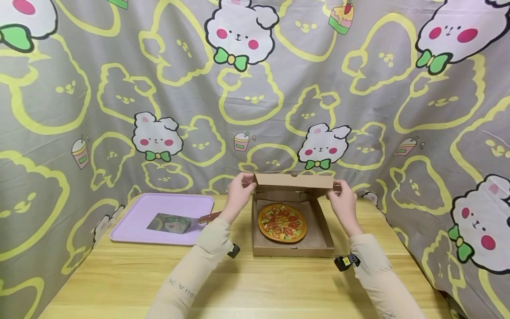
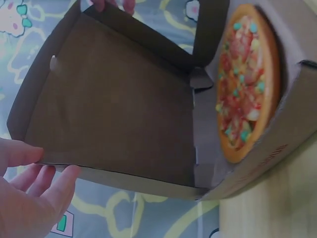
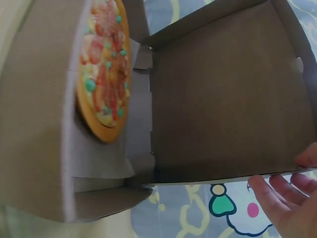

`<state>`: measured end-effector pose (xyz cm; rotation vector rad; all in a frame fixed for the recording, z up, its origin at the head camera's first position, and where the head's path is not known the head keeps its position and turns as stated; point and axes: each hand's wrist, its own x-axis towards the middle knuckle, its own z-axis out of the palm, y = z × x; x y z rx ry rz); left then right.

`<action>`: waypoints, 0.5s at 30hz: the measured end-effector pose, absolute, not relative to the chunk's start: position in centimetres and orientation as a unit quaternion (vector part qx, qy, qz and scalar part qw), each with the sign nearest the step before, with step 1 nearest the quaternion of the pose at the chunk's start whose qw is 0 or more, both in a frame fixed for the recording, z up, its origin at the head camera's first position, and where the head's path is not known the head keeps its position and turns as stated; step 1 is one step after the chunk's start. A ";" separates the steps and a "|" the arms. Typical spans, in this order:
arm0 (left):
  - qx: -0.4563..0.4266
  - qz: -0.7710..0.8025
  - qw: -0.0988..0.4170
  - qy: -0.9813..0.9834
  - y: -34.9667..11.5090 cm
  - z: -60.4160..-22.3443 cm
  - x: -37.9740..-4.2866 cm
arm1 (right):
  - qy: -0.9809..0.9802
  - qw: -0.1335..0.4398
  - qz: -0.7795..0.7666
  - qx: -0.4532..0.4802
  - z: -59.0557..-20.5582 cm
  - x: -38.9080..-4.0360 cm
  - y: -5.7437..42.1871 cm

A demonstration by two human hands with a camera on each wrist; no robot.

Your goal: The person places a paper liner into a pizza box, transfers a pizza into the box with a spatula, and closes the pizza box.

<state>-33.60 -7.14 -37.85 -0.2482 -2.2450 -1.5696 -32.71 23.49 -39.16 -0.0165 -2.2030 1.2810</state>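
A brown cardboard pizza box (image 1: 292, 251) stands on the table with its lid (image 1: 294, 181) raised partway. Inside lies a round pizza (image 1: 282, 223) with red, green and yellow toppings, which also shows in the left wrist view as a pizza (image 2: 242, 84). My left hand (image 1: 239, 197) pinches the lid's left edge, thumb on the inner side and fingers outside. At the opposite edge my right hand (image 1: 343, 206) pinches the lid the same way, and its fingers (image 3: 277, 196) show under the edge in the right wrist view.
To the left lies a lilac tray (image 1: 131, 221) with a flat, shiny metal blade (image 1: 169, 223) on it. A reddish-brown handle (image 1: 209, 217) extends from the blade, partly behind my left forearm. A patterned curtain (image 1: 255, 88) hangs behind the wooden table (image 1: 279, 288).
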 end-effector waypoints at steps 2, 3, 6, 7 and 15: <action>-0.092 -0.558 0.196 -0.801 -7.2 -38.3 -33.4 | -0.826 0.289 0.485 -0.007 -39.6 -32.5 23.5; -0.095 -0.559 0.199 -0.799 -7.2 -38.5 -33.4 | -0.824 0.290 0.486 -0.006 -39.8 -32.4 23.5; -0.104 -0.562 0.211 -0.793 -7.2 -39.0 -33.5 | -0.814 0.292 0.503 0.003 -40.1 -32.4 23.4; -0.104 -0.565 0.212 -0.790 -7.2 -39.1 -33.7 | -0.808 0.293 0.511 0.007 -40.2 -32.4 23.3; -0.110 -0.590 0.221 -0.769 -7.2 -39.4 -34.5 | -0.776 0.290 0.559 0.014 -40.3 -32.9 22.9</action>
